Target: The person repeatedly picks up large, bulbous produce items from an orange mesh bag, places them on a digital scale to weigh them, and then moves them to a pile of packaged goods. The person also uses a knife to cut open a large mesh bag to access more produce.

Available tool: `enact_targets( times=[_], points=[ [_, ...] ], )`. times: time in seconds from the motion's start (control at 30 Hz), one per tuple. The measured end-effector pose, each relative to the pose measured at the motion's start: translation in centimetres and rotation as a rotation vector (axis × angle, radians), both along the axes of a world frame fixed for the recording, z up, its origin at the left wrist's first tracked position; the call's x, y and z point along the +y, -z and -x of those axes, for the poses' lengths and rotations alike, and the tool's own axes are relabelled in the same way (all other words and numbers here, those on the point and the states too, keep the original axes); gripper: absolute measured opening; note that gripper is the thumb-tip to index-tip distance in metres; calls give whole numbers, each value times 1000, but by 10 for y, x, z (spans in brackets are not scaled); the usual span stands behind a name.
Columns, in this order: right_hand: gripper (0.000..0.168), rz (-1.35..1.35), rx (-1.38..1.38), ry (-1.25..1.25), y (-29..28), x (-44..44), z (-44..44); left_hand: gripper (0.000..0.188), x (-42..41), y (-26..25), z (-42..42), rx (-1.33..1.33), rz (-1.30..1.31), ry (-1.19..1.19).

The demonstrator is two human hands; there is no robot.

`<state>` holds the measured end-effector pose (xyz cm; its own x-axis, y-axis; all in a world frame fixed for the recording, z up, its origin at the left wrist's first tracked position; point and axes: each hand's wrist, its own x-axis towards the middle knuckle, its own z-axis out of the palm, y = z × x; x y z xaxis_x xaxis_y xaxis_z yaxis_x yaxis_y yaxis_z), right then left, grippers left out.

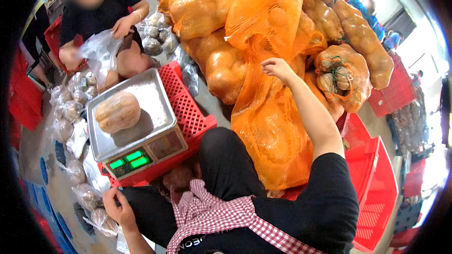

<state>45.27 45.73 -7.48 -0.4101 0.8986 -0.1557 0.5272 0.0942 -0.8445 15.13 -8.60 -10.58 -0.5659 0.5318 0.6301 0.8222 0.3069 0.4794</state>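
A tan ribbed pumpkin rests on the steel pan of a digital scale with lit green displays. Below the scale's front edge, near my knee, is my left hand, fingers loosely curled and no object visible in it. My right hand is raised over an orange mesh sack of pumpkins; its fingers are partly bent, and whether they touch the mesh is unclear. The sack stands in front of me, its loose upper netting draped over other full sacks.
Red plastic crates lie under the scale and at right. Bagged pumpkins line the floor at left. Across from me a person holds a clear plastic bag. A sack with green ties lies at right.
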Motion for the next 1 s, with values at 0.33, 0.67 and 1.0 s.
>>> enact_targets(
  times=[0.33, 0.67, 1.0],
  points=[
    [32, -908, -317, 230, 78, 257, 12, 21, 201, -21, -89, -204, 263, 770],
    [38, -571, -779, 166, 5, 377, -30, 21, 356, 25, -149, -466, 302, 1264],
    [45, -677, -741, 64, 23, 397, 47, 18, 378, 33, -146, -551, 367, 1220]
  ],
)
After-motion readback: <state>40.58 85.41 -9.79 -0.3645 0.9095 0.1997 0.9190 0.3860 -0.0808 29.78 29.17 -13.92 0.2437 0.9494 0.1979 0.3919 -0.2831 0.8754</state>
